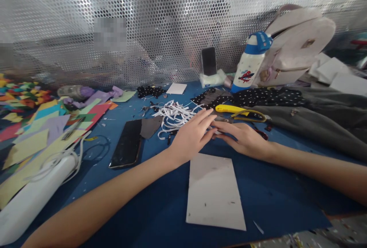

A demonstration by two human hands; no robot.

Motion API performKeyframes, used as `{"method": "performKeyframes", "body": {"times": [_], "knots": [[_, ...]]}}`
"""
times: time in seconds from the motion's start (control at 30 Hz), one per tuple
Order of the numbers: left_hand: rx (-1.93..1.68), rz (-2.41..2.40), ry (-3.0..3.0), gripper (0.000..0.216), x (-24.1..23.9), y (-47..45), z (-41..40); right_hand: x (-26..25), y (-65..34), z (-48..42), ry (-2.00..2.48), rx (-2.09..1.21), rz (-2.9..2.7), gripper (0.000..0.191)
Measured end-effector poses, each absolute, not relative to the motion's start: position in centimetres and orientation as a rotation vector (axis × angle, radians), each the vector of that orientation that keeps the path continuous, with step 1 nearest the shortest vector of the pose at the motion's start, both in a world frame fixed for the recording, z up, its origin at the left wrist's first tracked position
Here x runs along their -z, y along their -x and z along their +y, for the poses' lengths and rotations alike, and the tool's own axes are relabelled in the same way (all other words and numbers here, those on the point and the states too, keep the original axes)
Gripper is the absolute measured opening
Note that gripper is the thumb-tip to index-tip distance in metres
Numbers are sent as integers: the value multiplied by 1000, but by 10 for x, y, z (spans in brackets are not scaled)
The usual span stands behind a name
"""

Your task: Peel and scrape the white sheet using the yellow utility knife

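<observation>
My left hand [192,135] and my right hand [246,139] meet fingertip to fingertip above the blue table. Their fingers are pressed together around a small whitish bit, mostly hidden, whose kind I cannot make out. Below them a white rectangular card [215,194] with a few dark specks lies flat on the table. Just behind my left hand is a tangled heap of white paper strips [177,114]. A yellow utility knife [232,109] rests beyond my right hand, apart from it.
On the left are a black phone [126,145], a white power strip [40,198] and coloured paper sheets [51,125]. A water bottle [249,64], a pale backpack [298,49] and dark grey cloth [315,122] fill the right. A perforated metal panel [160,22] stands behind.
</observation>
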State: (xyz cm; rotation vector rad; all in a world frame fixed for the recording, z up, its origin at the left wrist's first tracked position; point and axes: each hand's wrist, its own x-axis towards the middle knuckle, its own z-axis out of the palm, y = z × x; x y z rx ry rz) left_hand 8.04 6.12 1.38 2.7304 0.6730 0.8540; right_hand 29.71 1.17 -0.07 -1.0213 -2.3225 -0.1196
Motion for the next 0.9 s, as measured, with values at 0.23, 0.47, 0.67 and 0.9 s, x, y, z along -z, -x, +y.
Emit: {"method": "performKeyframes", "body": {"times": [0.23,0.47,0.67,0.9], "knots": [[-837,655,-2815,47,-10,-82,60,3,-297,14,1077,67,-2351,32],[-759,663,-2815,56,-6,-80,64,4,-296,12,1085,35,-2394,34],[-659,623,-2797,59,-14,-78,62,5,-297,13,1083,59,-2405,32],[-617,671,-2776,55,-13,-80,61,4,-296,13,1073,74,-2413,25]]}}
